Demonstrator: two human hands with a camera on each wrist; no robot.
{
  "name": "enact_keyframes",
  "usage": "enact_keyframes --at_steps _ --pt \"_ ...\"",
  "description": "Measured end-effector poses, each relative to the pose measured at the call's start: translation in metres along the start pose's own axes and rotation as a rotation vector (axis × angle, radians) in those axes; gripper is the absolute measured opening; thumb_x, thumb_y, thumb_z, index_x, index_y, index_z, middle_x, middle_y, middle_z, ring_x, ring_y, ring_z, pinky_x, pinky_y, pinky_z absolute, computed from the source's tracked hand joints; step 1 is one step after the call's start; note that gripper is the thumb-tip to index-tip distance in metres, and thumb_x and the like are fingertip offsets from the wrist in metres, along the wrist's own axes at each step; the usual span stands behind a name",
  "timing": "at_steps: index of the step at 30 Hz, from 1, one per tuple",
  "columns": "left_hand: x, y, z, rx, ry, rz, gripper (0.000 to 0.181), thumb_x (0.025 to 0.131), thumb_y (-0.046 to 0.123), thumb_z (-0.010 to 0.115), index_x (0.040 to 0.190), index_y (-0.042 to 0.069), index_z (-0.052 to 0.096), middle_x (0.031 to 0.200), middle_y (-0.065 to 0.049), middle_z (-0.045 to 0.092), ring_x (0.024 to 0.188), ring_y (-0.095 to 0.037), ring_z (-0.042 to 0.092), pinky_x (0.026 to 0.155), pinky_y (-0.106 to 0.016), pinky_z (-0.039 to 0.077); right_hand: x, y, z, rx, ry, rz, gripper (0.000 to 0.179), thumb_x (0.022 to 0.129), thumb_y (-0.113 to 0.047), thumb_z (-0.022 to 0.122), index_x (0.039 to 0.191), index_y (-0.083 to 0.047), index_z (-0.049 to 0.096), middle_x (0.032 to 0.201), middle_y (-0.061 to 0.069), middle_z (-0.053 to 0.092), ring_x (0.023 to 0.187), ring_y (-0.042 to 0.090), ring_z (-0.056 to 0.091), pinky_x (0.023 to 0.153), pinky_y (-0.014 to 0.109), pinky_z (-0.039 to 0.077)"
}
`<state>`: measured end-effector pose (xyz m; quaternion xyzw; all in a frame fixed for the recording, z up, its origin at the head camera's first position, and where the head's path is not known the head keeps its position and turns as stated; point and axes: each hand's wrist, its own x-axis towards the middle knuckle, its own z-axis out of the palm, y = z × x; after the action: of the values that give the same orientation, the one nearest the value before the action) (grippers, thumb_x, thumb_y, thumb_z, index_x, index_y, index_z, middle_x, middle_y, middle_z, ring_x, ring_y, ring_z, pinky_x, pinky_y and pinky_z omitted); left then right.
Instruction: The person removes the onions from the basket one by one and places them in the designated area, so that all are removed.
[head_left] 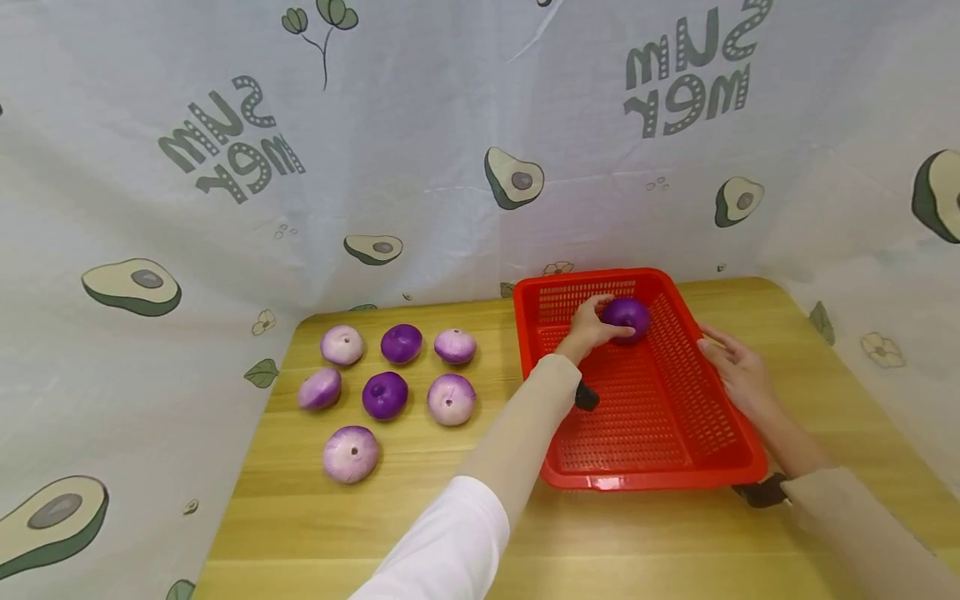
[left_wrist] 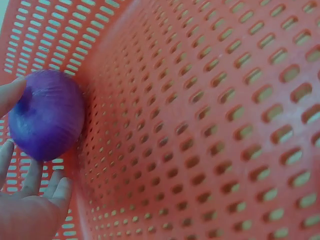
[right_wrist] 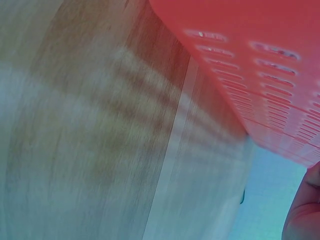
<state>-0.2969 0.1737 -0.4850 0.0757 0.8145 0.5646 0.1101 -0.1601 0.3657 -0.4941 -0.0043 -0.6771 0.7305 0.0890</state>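
Note:
A red plastic basket [head_left: 630, 417] with slotted walls stands on the table's right half. In its far right corner is a purple onion [head_left: 627, 320]. My left hand [head_left: 589, 330] reaches into the basket and holds this onion, thumb on one side and fingers on the other. From the left wrist view, the onion [left_wrist: 47, 115] sits against the slotted wall, with the fingers [left_wrist: 34, 175] along its lower side. At the basket's right rim, my right hand [head_left: 738, 375] grips the edge. Only a small part of that hand [right_wrist: 304, 210] shows in the right wrist view.
Several purple and whitish-purple onions, such as a dark one [head_left: 386, 396] and a pale one [head_left: 351, 454], lie in loose rows on the left of the wooden table [head_left: 300, 533]. A white curtain [head_left: 420, 167] with avocado prints hangs behind the table.

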Motion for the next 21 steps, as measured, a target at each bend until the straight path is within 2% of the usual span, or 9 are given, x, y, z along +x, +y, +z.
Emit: enact_keyframes --at_steps 3,9,21 --pt "0.002 -0.003 0.005 0.016 0.009 -0.002 0.064 0.076 0.011 0.089 0.133 0.021 0.061 0.125 0.001 0.061 0.117 -0.017 0.056 0.097 -0.032 0.049 0.000 0.002 0.001 0.025 0.001 -0.012 0.034 0.103 -0.008 0.055 0.124 -0.031 0.067 0.093 -0.010 0.074 0.075 0.007 0.070 0.060 0.020 0.056" --pt "0.006 -0.006 0.009 0.047 0.028 0.001 0.062 0.077 0.015 0.089 0.132 0.023 0.061 0.127 0.004 0.060 0.118 -0.015 0.056 0.098 -0.032 0.049 0.000 0.001 0.001 0.024 -0.018 -0.010 0.036 0.103 -0.010 0.055 0.135 -0.024 0.062 0.096 -0.009 0.074 0.076 0.008 0.071 0.061 0.022 0.057" --pt "0.004 -0.011 0.011 -0.002 -0.016 0.013 0.060 0.079 0.017 0.087 0.132 0.023 0.060 0.130 0.002 0.058 0.116 -0.018 0.057 0.094 -0.031 0.052 0.001 0.002 0.001 0.064 -0.019 0.005 0.034 0.104 -0.008 0.053 0.131 -0.026 0.063 0.096 -0.007 0.075 0.076 0.009 0.071 0.060 0.023 0.058"
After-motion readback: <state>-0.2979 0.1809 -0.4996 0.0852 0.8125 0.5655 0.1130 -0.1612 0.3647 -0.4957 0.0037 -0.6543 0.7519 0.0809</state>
